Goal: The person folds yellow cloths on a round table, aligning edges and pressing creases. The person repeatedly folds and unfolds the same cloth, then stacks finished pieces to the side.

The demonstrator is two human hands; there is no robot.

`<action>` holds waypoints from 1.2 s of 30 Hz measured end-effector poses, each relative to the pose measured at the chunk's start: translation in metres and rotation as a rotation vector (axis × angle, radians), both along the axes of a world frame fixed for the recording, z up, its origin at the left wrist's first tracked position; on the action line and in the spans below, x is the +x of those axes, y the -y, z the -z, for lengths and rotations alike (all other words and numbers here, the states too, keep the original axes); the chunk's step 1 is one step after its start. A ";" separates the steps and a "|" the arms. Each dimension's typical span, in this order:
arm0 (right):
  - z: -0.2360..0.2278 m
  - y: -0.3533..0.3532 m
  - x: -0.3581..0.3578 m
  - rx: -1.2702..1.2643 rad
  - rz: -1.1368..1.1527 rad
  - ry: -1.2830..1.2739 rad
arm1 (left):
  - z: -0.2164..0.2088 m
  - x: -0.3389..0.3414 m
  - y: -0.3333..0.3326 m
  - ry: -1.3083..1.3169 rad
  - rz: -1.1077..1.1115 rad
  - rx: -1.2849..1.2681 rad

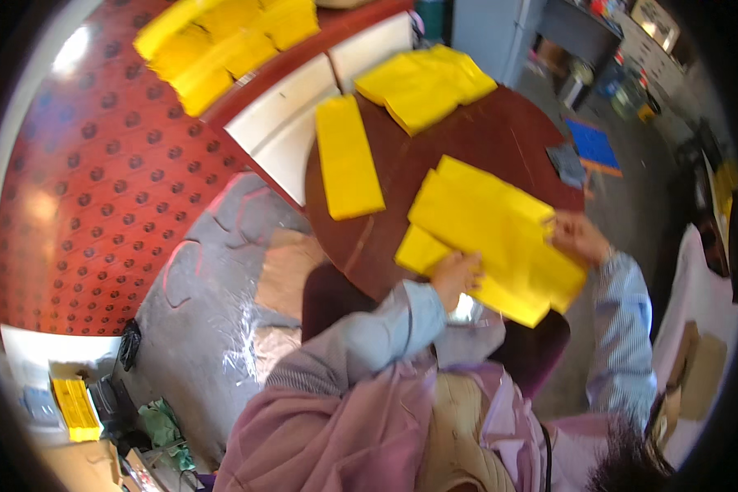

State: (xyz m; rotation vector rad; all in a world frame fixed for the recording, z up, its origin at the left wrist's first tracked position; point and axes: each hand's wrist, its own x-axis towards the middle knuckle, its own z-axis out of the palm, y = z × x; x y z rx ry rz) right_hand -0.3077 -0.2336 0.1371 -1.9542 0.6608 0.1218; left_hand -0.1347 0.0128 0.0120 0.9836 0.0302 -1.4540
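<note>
Two or more flat yellow paper pieces point(488, 217) overlap at an angle over the near right part of a round brown table point(418, 172); whether they are sheets or flat bags cannot be made out. My left hand point(457, 277) grips the near edge of these pieces, fingers curled over it. At their right end, my right hand point(580, 236) pinches the edge between thumb and fingers. A long folded yellow strip point(348, 156) lies on the table's left side. Farther back, a loose pile of yellow paper point(426, 82) rests near the far rim.
Bundled yellow paper stacks point(225, 45) sit on a red patterned surface point(115, 189) at the far left. A small grey cloth point(566, 165) lies at the table's right rim. Brown paper point(291, 275) covers some floor at left. A yellow bundle point(75, 408) stands in the lower left corner.
</note>
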 end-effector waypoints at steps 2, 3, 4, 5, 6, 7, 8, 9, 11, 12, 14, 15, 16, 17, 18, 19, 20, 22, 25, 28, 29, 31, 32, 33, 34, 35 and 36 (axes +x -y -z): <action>-0.003 0.011 0.003 0.169 0.088 -0.072 | -0.002 0.001 0.005 -0.009 -0.012 0.058; -0.002 0.013 0.005 0.211 0.051 -0.073 | -0.005 -0.001 0.007 0.006 -0.031 0.104; -0.002 0.015 0.005 0.201 0.080 -0.117 | -0.008 -0.002 0.007 0.015 -0.063 0.121; -0.001 0.016 0.006 0.208 0.098 -0.134 | -0.011 -0.001 0.006 0.044 -0.015 0.133; 0.001 0.016 0.006 0.245 0.094 -0.134 | -0.013 0.000 0.006 0.067 0.020 0.116; 0.002 0.015 0.005 0.278 0.128 -0.142 | -0.013 0.000 0.005 0.098 0.037 0.084; 0.005 0.015 0.004 0.341 0.143 -0.133 | -0.013 -0.001 0.006 0.110 0.062 0.096; 0.007 0.015 0.001 0.431 0.162 -0.131 | -0.012 -0.002 0.007 0.170 0.085 0.089; 0.014 0.013 -0.009 0.449 0.215 -0.167 | -0.008 -0.004 0.010 0.229 0.070 0.054; 0.019 0.011 -0.016 0.518 0.206 -0.143 | -0.006 -0.006 0.012 0.158 -0.008 0.021; 0.030 0.003 -0.028 0.487 0.295 -0.126 | -0.006 -0.006 0.016 -0.137 -0.223 0.019; 0.036 -0.001 -0.031 0.532 0.267 -0.066 | -0.008 -0.006 0.015 -0.124 -0.221 0.024; 0.038 -0.006 -0.034 0.456 0.240 -0.082 | -0.012 -0.006 0.012 -0.093 -0.227 -0.006; 0.038 -0.010 -0.034 0.363 0.215 -0.135 | -0.017 -0.003 0.009 -0.053 -0.224 -0.020; 0.037 -0.016 -0.032 0.416 0.157 -0.090 | -0.022 0.003 0.003 -0.008 -0.206 -0.028; 0.033 -0.023 -0.028 0.385 0.173 -0.152 | -0.028 0.010 0.000 0.020 -0.217 0.017; 0.029 -0.030 -0.019 0.426 0.113 -0.091 | -0.034 0.021 -0.007 0.060 -0.234 -0.002; 0.019 -0.052 0.008 0.427 0.054 -0.076 | -0.044 0.056 -0.021 0.158 -0.275 -0.184; 0.019 -0.096 0.077 0.391 0.008 0.055 | -0.059 0.138 -0.041 0.272 -0.292 -0.284; 0.032 -0.131 0.161 0.452 0.032 0.183 | -0.077 0.236 -0.057 0.485 -0.248 -0.340; 0.038 -0.137 0.189 0.492 0.011 0.239 | -0.082 0.268 -0.057 0.553 -0.233 -0.280; 0.051 -0.146 0.242 0.548 0.030 0.358 | -0.088 0.324 -0.051 0.583 -0.229 -0.260; 0.058 -0.146 0.267 0.564 0.066 0.367 | -0.087 0.350 -0.046 0.589 -0.237 -0.239; 0.066 -0.144 0.293 0.595 0.071 0.415 | -0.081 0.371 -0.039 0.592 -0.233 -0.258; 0.076 -0.141 0.313 0.636 0.093 0.434 | -0.072 0.388 -0.030 0.592 -0.253 -0.224; 0.087 -0.138 0.328 0.631 0.106 0.442 | -0.060 0.403 -0.021 0.588 -0.262 -0.230; 0.100 -0.133 0.341 0.636 0.137 0.421 | -0.046 0.417 -0.013 0.582 -0.258 -0.289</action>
